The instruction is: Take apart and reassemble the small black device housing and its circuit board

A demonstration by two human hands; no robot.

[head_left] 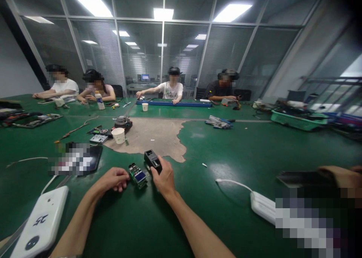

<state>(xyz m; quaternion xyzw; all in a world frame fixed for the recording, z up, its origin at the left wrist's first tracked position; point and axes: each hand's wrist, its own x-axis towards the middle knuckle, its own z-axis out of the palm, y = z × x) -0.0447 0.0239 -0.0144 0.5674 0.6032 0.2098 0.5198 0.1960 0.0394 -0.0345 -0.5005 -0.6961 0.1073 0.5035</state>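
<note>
Near the middle of the green table (198, 209), my right hand (164, 178) is closed round a black plastic casing (152, 160), thumb on its near side and fingers behind. Just left of it lies a small green circuit board (138, 175) with a blue-white display facing up. Beside the board's left edge is my left hand (117, 178), its fingers curled; whether they touch the board or pinch anything is too small to tell.
A paper cup (118, 135) stands by small electronic parts beyond my left hand. White power banks (42, 220) lie at both sides. Gloves (219, 122) and a green basket (299, 119) are farther right. Several people sit opposite; another person's hand (343, 177) is at the right edge.
</note>
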